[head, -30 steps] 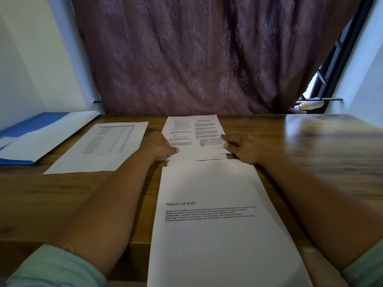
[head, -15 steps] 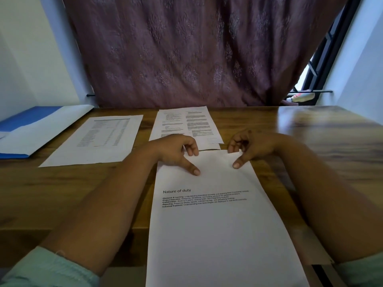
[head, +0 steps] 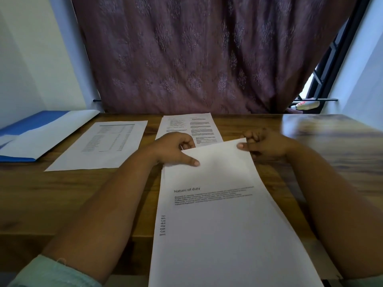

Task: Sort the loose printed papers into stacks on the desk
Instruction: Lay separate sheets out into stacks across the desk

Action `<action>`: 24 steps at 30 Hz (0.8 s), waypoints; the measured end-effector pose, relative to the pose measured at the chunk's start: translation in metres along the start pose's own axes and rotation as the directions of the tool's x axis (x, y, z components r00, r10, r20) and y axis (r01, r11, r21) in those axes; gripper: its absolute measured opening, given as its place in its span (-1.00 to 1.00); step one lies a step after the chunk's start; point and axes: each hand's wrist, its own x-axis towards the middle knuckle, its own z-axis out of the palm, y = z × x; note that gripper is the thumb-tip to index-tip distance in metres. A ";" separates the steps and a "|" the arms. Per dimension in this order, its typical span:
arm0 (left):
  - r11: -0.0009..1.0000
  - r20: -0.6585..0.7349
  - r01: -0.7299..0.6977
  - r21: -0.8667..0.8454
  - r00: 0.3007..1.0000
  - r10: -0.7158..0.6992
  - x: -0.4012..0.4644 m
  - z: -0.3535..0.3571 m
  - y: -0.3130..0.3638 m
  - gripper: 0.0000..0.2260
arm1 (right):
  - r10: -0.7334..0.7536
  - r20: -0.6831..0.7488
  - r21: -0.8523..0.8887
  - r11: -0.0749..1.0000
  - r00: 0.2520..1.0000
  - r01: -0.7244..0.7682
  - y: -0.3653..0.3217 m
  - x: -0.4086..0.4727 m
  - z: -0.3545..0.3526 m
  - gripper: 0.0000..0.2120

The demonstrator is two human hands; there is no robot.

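We work at the wooden desk (head: 331, 154), in front of a dark red curtain (head: 196, 54). The biggest paper is the "Nature of duty" sheet (head: 217, 214), on top of the near pile (head: 163, 224), which hangs over the near edge of the desk. Far left lies a blue folder (head: 31, 125) with a white sheet on it, then the table sheet (head: 103, 146), then the two-column stack (head: 190, 127) at the middle back.

Our left hand (head: 172, 148) pinches the far left corner of the top sheet, fingers curled under, thumb on top. Our right hand (head: 263, 143) pinches the far right corner the same way.

To do this step well, we think we should lift both corners evenly — only one sheet — and check that the page below does not come with it, then read the heading before we choose a stack.
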 end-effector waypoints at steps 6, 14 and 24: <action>0.793 0.002 0.139 -0.593 0.985 -0.171 -0.001 -0.007 0.007 -0.51 | 0.095 -0.493 0.060 0.995 0.865 -0.075 0.015 0.018 -0.003 -0.68; 0.610 -0.159 -0.075 -0.789 0.984 -0.085 0.008 0.014 0.012 -0.63 | 0.298 -0.229 0.663 0.745 0.927 -0.076 0.024 0.013 -0.005 -0.21; 0.979 -0.167 -0.142 -0.149 0.979 0.117 0.014 0.035 0.019 -0.58 | 0.289 -0.489 -0.002 0.943 0.823 -0.332 0.079 -0.008 -0.050 -0.24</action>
